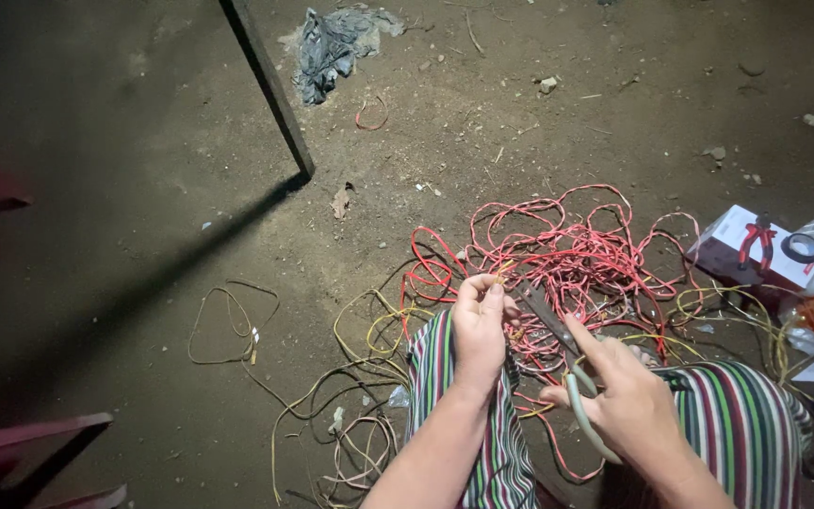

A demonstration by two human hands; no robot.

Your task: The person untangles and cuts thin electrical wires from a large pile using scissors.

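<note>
Two hands are engaged: a red wire (504, 273) is pinched in the left hand (479, 325), pliers (558, 344) (grey-handled) gripped in the right hand (626, 401) beside it, best closed squarely.

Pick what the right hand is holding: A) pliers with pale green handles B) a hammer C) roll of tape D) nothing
A: the right hand grips pliers with pale green handles, the jaws pointing toward the wire pinched in the left hand, above the tangle of red wire on the dirt floor.
</note>
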